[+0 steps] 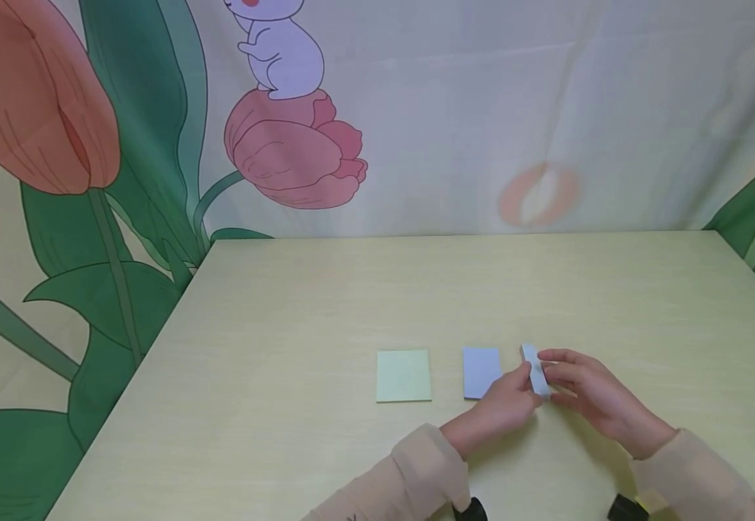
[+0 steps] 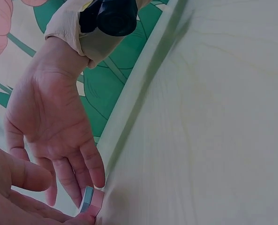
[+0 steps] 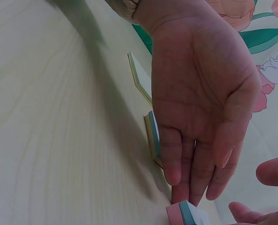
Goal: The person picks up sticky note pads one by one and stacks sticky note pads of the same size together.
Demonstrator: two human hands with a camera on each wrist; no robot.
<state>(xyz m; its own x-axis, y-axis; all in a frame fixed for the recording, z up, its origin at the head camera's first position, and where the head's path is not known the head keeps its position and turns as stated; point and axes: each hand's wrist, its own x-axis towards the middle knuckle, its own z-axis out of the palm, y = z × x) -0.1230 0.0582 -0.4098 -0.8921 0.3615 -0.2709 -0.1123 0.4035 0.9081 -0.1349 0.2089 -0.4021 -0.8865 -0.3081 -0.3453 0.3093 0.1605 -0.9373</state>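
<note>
A narrow pale-blue sticky-note pad [image 1: 535, 370] sits slightly slanted between my two hands; the wrist views show pink and teal layers on its side. My left hand [image 1: 507, 400] is at its left side, fingers mostly straight, fingertips touching it. On the other side, my right hand [image 1: 601, 394] reaches in with extended, slightly spread fingers, tips at or close to the pad's right edge. Just left of my left hand lies a blue-violet rectangular pad [image 1: 479, 370], one corner hidden by the hand. Farther left lies a pale-green square pad [image 1: 403, 376].
The pads lie on a pale wood-grain table [image 1: 286, 311]. Behind it hangs a backdrop [image 1: 442, 123] printed with tulips and a white rabbit. Dark wrist cameras [image 1: 627, 508] show below both beige sleeves [image 1: 429, 470].
</note>
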